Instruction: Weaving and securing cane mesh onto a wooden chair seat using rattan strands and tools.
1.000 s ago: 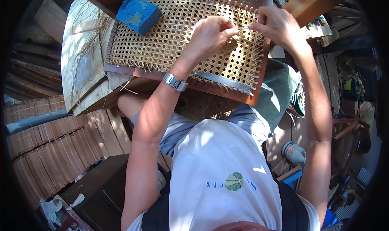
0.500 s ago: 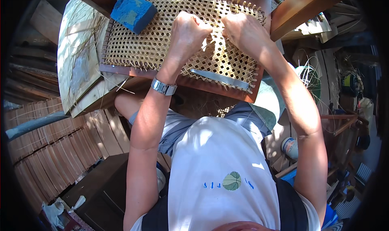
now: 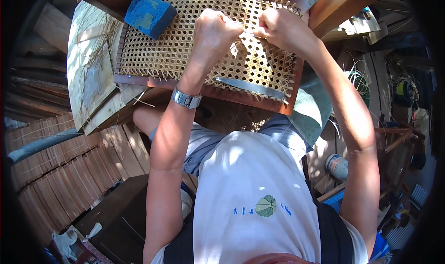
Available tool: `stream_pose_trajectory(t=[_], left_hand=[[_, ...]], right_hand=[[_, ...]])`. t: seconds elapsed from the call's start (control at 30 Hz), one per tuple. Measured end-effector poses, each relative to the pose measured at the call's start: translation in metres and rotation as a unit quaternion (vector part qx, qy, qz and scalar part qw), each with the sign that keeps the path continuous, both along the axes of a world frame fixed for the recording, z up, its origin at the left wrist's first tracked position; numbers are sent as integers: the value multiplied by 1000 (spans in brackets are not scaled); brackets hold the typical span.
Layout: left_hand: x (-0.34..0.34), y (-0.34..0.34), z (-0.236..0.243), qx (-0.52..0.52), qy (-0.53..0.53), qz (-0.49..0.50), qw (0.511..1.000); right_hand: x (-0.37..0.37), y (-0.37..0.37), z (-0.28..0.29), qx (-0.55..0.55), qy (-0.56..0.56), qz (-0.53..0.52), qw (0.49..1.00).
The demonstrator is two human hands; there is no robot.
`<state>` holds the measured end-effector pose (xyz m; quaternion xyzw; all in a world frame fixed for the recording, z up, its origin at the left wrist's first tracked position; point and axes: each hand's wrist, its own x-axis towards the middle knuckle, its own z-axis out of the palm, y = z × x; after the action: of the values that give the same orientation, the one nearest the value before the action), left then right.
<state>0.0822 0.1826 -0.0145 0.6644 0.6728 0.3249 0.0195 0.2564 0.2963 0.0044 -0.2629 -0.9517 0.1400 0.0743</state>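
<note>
A woven cane panel [image 3: 157, 55] with an open lattice sits in a reddish-brown wooden frame [image 3: 213, 94], and short pegs stand along its edges. Over the panel's upper middle, my left hand [image 3: 214, 34] is closed in a fist. Close to its right, my right hand [image 3: 285, 30] is closed in a pinch. A thin pale cane strand [image 3: 249, 31] spans the small gap between both hands; their fingertips are partly hidden. Below the hands, a flat, pointed metal tool [image 3: 250, 88] lies on the cane. A blue foam block [image 3: 149, 16] rests at the panel's upper left.
Wooden bars [image 3: 345, 9] rise at both upper corners of the frame. Loose cane strands [image 3: 99, 46] lie on a pale board [image 3: 85, 85] at the left. Stacked wooden slats [image 3: 69, 166] fill the lower left. A white tub [image 3: 337, 166] stands beyond my right knee.
My right hand has shifted slightly right and turned, its fingers now pinched toward the left hand. My left hand stays nearly in place. The block and metal tool lie as before.
</note>
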Motion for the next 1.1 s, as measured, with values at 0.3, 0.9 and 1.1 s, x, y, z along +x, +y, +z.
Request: stream_pose_trajectory(t=[0.3,0.9,1.1], left_hand=[[-12,13,-9,-121,-146,-3,982],[19,-5,1,-43,-40,42,997],[34,24,9,-68,-298,-90,948]], right_hand=[[-7,14,15,-221,-83,-35,971],[29,23,19,235,70,57,968],[33,9,44,179,-33,-51,982]])
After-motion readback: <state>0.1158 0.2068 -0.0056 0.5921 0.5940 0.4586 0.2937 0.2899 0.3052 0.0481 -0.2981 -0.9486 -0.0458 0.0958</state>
